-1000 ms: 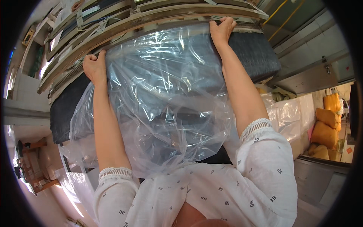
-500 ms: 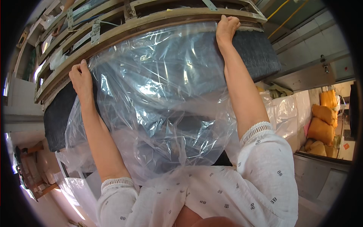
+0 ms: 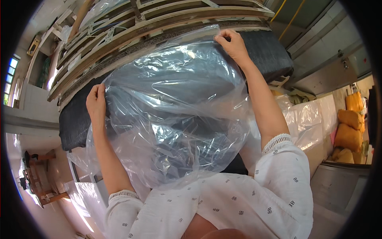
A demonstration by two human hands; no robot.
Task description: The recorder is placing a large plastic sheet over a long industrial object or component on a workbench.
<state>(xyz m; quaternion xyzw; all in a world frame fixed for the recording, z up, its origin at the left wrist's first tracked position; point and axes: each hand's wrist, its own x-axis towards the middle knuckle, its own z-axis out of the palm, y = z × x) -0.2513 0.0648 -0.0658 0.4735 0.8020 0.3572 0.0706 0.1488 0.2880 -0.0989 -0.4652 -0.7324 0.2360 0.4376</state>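
Note:
A large sheet of clear plastic film (image 3: pixel 171 99) hangs in shiny wrinkles between my arms, its lower part bunched against my shirt. My left hand (image 3: pixel 96 102) pinches the film's left edge. At the film's upper right corner, my right hand (image 3: pixel 232 43) grips it between thumb and fingers. Beneath the film lies a long dark covered surface (image 3: pixel 264 51), showing at both ends. Whether the film is one layer or a bag, I cannot tell.
A wooden slatted frame (image 3: pixel 167 24) runs along the far edge. White plastic-wrapped packs (image 3: pixel 308 121) and orange bundles (image 3: pixel 350 131) are at the right. A wooden stand (image 3: pixel 43 179) is at the left. Yellow hoses (image 3: pixel 292 20) hang at the upper right.
Both hands have come back from the wooden frame toward me, drawing the film's far edge with them. The film is slacker, and its upper right corner now stands up past my right fingers.

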